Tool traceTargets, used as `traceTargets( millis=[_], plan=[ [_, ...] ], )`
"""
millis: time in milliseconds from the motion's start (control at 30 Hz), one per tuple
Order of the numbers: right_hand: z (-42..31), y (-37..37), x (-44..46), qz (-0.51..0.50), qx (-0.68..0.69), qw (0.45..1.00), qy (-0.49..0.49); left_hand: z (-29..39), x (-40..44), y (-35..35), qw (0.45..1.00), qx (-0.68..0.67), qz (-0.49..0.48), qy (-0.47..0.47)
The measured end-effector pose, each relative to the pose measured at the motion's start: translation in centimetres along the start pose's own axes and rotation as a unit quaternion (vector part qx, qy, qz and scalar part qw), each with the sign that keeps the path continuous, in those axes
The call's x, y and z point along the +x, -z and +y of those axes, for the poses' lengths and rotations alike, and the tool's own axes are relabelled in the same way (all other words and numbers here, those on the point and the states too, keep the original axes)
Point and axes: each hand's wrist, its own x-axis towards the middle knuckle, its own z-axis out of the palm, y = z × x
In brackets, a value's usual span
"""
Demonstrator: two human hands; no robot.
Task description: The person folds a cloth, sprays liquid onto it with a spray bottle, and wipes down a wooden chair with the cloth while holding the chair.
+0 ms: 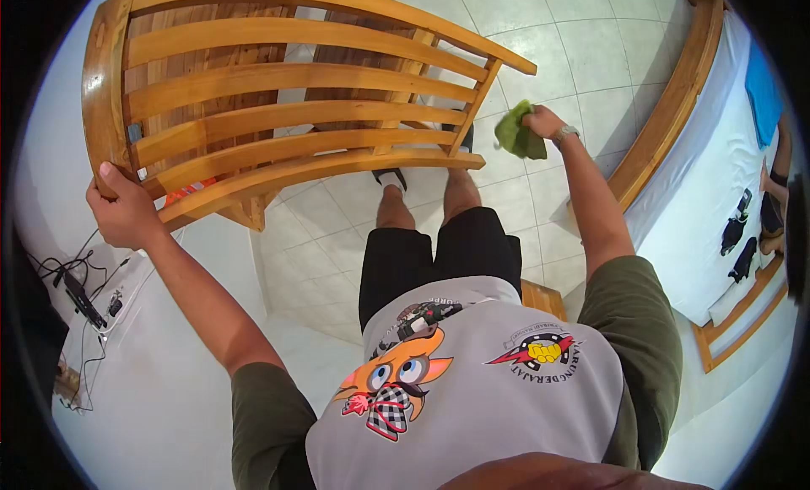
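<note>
A slatted wooden frame (295,85), honey-brown and glossy, fills the upper left, tilted, with a wide end board on its left. My left hand (125,205) grips the lower corner of that board, fingers wrapped round the wood. To the right of the frame, my right hand (544,123) is closed on a crumpled green cloth (521,132), held in the air over the tiles and apart from the wood. Behind the slats, brown wooden planks show through.
On the right is a bed (688,228) with a wooden rail, blue fabric (762,94) and black items (736,228); part of another person shows at the edge. Black cables (80,292) lie at left. A small wooden piece (542,298) is beside my body, above pale floor tiles (312,245).
</note>
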Motion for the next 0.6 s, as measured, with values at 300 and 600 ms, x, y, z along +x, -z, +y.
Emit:
traceTargets(
  millis=[300, 600],
  plan=[
    [-5.0, -6.2, 4.9, 0.216, -0.005, 0.95, 0.227, -0.3, 0.1, -0.2, 1.0, -0.008, 0.0, -0.005],
    [-11.4, -7.3, 6.2, 0.145, -0.334, 0.928, -0.079, -0.6, 0.2, -0.3, 1.0, -0.001, 0.003, -0.014]
  ],
)
